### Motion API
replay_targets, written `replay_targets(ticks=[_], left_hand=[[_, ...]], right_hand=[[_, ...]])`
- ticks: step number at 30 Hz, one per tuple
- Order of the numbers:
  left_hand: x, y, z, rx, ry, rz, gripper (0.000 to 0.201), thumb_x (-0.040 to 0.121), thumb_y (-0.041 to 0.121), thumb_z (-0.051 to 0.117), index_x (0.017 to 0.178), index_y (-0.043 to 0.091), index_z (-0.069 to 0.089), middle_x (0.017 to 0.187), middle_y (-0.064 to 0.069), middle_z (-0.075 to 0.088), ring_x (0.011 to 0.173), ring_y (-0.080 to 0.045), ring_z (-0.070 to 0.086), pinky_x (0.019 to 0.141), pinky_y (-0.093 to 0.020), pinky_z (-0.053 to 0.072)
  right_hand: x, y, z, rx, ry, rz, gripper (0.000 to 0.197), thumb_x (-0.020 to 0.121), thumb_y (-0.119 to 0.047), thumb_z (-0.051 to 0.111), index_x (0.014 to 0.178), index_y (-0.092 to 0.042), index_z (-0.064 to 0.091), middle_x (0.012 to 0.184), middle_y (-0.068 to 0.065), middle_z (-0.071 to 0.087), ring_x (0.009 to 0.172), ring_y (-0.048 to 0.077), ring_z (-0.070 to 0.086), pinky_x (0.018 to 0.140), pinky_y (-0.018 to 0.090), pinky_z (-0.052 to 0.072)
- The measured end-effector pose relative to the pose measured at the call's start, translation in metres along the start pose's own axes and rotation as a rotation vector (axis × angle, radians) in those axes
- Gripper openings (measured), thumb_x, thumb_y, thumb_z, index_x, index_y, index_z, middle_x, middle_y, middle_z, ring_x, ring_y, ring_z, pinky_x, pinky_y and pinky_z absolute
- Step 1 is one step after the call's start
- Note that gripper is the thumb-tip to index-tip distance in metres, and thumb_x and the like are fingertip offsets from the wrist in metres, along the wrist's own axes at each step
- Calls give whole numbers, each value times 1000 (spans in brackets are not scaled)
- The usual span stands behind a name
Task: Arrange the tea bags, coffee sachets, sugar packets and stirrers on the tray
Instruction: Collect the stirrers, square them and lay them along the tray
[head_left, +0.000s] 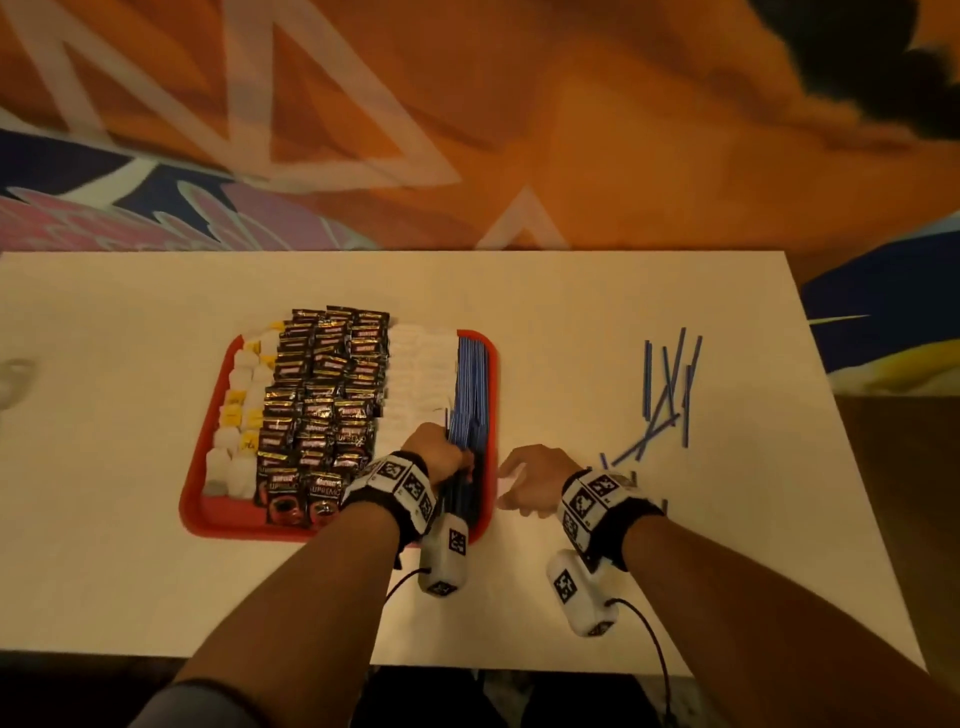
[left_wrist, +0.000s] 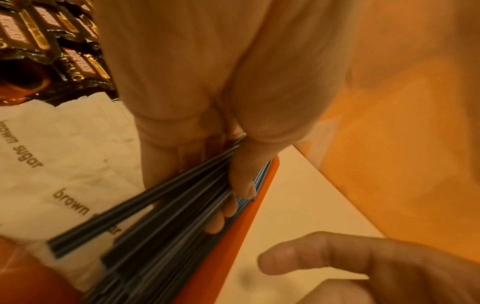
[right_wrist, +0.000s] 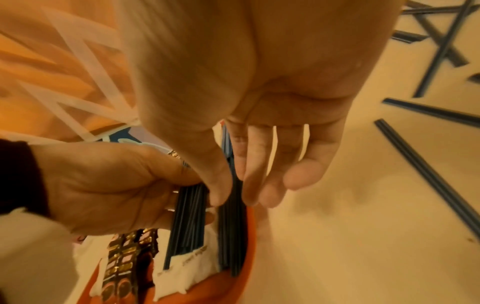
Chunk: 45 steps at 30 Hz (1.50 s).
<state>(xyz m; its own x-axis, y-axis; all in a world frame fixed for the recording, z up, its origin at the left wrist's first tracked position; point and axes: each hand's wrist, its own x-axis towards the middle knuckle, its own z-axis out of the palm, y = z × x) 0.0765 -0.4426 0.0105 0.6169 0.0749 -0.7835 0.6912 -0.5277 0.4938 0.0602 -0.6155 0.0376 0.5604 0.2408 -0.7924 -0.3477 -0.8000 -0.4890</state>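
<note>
Stirrers on tray: a bundle of blue stirrers (head_left: 470, 384) lay lengthwise along the right edge of the red tray (head_left: 208, 499), beside the white sugar packets (head_left: 415, 374).
Left grip: the left hand (head_left: 436, 452) had its fingers curled round the near end of that bundle, grasping it.
Right grip: the right hand (head_left: 530, 480) hovered just beside the tray's right rim, fingers straight and loosely spread, holding nothing I could make out.
Loose stirrers: a crossed scatter (head_left: 667, 395) lay on the worktop (head_left: 753, 519), well apart from the tray, to the right.
Handling: the stirrers looked thin, light, fairly stiff and smooth; a bundle would likely fan out or slip unless held round its middle or squared up at one end. Singles lying flat probably need a fingertip pinch.
Other rows: the coffee sachets (head_left: 322, 400) and tea bags (head_left: 239, 415) already filled the tray's left side.
Surface: a plain, pale, smooth worktop.
Room: an orange patterned floor or rug (head_left: 467, 130) lay beyond it.
</note>
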Motion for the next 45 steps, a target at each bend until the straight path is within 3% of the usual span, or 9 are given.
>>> replay_targets(ticks=[4, 7, 14, 25, 31, 33, 38, 42, 45], left_hand=[[4, 5, 9, 235, 80, -39, 37, 84, 24, 78, 112, 3, 67, 110, -14, 70, 101, -31, 67, 81, -36, 58], [7, 8, 16, 300, 108, -56, 46, 82, 28, 80, 119, 4, 65, 117, -14, 68, 106, -30, 66, 80, -32, 56], [7, 9, 22, 370, 189, -102, 49, 80, 32, 82, 114, 3, 63, 117, -14, 67, 107, -29, 65, 79, -31, 54], [4, 5, 21, 373, 217, -100, 39, 82, 30, 81, 105, 3, 65, 109, -13, 69, 100, -28, 67, 68, -27, 49], [-2, 2, 18, 391, 280, -46, 21, 84, 21, 77, 92, 6, 67, 100, -13, 70, 79, -25, 62, 54, -27, 43], [-5, 1, 18, 394, 307, -16, 16, 84, 19, 76, 90, 7, 67, 97, -12, 70, 74, -22, 58, 54, -27, 42], [-15, -7, 18, 369, 344, 65, 19, 86, 21, 72, 102, 15, 63, 97, -4, 59, 94, -28, 62, 73, -33, 48], [-16, -17, 20, 409, 297, 184, 21, 86, 15, 70, 105, 15, 61, 104, -8, 63, 95, -30, 61, 75, -34, 47], [-13, -25, 19, 394, 273, 260, 26, 84, 12, 72, 108, 14, 62, 107, -10, 62, 96, -27, 58, 76, -30, 40]], right_hand=[[5, 16, 5, 42, 30, 22, 29, 80, -26, 77, 105, -23, 62, 86, 7, 73, 78, 15, 69, 67, 28, 56], [8, 22, 7, 55, 37, 20, 27, 81, -26, 76, 105, -22, 63, 84, 6, 72, 72, 12, 66, 58, 23, 53], [16, 29, 6, 89, 51, 2, 24, 81, -21, 76, 101, -21, 62, 84, 2, 66, 61, 6, 61, 50, 17, 43], [22, 24, 8, 87, 65, -41, 21, 81, -16, 75, 98, -21, 63, 89, 3, 67, 64, 8, 62, 46, 13, 41], [27, 16, 18, 5, 185, -106, 24, 78, -13, 73, 77, -33, 60, 87, -4, 67, 81, 17, 66, 71, 31, 58], [28, 12, 23, -12, 225, -150, 21, 78, -12, 72, 85, -30, 63, 91, -4, 67, 84, 18, 66, 79, 36, 58], [32, 4, 37, -282, 353, -334, 36, 82, -22, 72, 115, -23, 57, 120, -5, 53, 112, 18, 48, 92, 34, 47], [38, 3, 48, -471, 391, -416, 59, 81, -31, 72, 135, -21, 48, 143, -5, 39, 130, 20, 33, 106, 36, 36], [41, 4, 51, -548, 442, -414, 61, 84, -35, 67, 139, -21, 44, 147, -3, 36, 133, 22, 30, 107, 38, 31]])
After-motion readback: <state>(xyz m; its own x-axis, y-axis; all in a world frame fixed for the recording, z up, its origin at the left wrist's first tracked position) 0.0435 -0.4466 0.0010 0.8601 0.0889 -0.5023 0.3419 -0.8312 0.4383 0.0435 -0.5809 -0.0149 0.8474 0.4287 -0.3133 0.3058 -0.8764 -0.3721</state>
